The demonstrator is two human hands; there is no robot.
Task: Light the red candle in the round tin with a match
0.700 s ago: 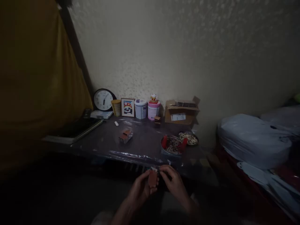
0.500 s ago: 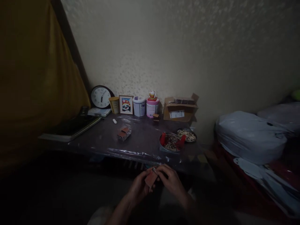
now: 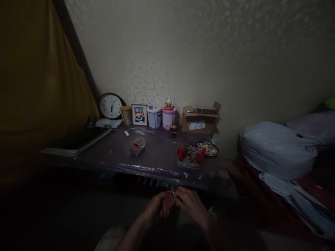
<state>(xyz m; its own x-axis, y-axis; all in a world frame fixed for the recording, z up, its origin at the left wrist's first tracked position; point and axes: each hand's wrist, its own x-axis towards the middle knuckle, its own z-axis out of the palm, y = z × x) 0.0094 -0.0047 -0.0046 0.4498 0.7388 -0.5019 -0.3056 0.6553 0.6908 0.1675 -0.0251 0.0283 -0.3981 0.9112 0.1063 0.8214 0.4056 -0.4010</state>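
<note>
Here I see both hands meet low in front of the table point(image 3: 157, 158): the left hand point(image 3: 156, 205) and right hand point(image 3: 190, 203) pinch a small reddish box point(image 3: 168, 202) between their fingertips. Beyond the fingers sits a round dish point(image 3: 188, 157), well apart.

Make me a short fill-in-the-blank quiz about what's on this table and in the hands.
1. Both hands hold a small reddish ____ between them.
2. The round clock leans against the ____.
3. Next to the clock, the framed picture shows a cartoon ____.
4. The cardboard box stands to the ____ of the pink jar.

Missing words: box; wall; panda; right
</note>
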